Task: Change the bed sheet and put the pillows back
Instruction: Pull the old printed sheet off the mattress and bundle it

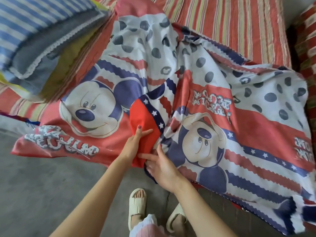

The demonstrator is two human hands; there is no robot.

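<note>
Surface: we see a bed [230, 26] covered in a red, green and cream striped quilted cover, bare along its upper and right parts.
Sheet: we note a cartoon-mouse bed sheet [196, 93], red, white and navy with grey spots, lying crumpled across the middle of the bed; its near edge hangs over the bed's side toward the floor.
Sheet fold: a plain red patch [142, 117] with a starred navy border bunches at the centre front, where the cloth gathers into creases.
Left hand: our left hand [135, 142] rests on the red patch, thumb raised onto the cloth and fingers fairly straight, pointing right; whether cloth is pinched under the thumb we cannot tell.
Right hand: our right hand [162, 166] lies on the gathered sheet just below the left, fingers spread and nearly straight, fingertips touching the fabric; no grasp visible.
Pillows: a blue-and-white striped pillow [22, 23] sits on a grey lace-edged pillow [42, 53] at the upper left of the bed, blurred, just beside the sheet's left edge.
Floor: grey concrete floor [42, 177] below the bed.
Feet: two cream slippers [137, 207] on the floor by the bed's edge.
Room, right: a red patterned cloth [307, 48] at the far right margin, detail unclear.
</note>
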